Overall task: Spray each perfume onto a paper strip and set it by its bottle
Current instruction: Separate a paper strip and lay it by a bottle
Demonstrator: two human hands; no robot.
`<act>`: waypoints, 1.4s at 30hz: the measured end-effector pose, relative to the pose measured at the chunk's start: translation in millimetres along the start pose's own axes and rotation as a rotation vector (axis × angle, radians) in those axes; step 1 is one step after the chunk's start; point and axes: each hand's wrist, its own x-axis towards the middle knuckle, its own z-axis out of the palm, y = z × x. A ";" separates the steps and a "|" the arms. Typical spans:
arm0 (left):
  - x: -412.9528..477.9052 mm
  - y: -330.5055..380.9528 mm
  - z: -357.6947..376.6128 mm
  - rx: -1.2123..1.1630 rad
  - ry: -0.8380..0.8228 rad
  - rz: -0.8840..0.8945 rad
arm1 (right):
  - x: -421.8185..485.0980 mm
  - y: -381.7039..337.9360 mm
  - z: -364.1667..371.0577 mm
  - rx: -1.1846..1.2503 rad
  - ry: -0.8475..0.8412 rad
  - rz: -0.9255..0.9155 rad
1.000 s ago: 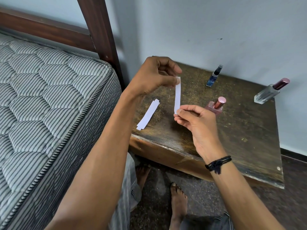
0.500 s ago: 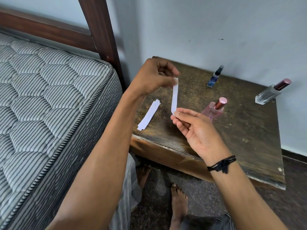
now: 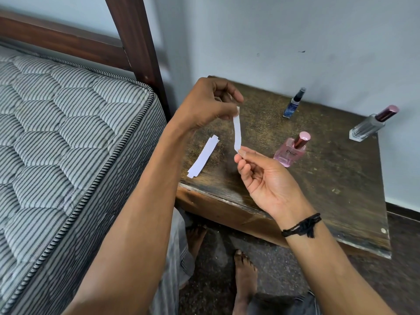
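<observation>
A white paper strip (image 3: 237,130) hangs above the worn wooden table (image 3: 341,178). My left hand (image 3: 209,103) pinches its top end and my right hand (image 3: 261,176) pinches its bottom end between thumb and forefinger. A small stack of spare strips (image 3: 203,156) lies on the table's left side. A pink perfume bottle (image 3: 292,152) stands just right of my right hand. A small blue bottle (image 3: 294,103) stands near the wall. A clear bottle with a dark red cap (image 3: 372,123) stands at the far right corner.
A striped mattress (image 3: 68,144) on a dark wooden bed frame (image 3: 136,42) fills the left side, close to the table. The wall runs behind the table. Bare feet (image 3: 245,276) rest on the dark floor below the table's front edge.
My right hand has turned palm up and slid slightly left and down, uncovering the pink bottle. The strip now bends a little between both hands.
</observation>
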 end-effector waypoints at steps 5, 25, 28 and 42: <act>-0.3 0.3 0.4 0.010 0.000 0.002 | 0.1 2.9 1.4 0.039 -0.008 0.029; 0.6 2.3 -0.1 0.006 -0.001 0.089 | 2.5 -2.2 -1.5 0.015 -0.019 -0.028; 1.4 0.8 -1.3 0.020 0.009 0.086 | 2.2 -1.5 -1.1 0.021 -0.014 -0.018; 1.3 -1.2 -1.7 0.041 -0.003 0.069 | 3.7 -1.4 -1.9 -0.049 -0.024 -0.047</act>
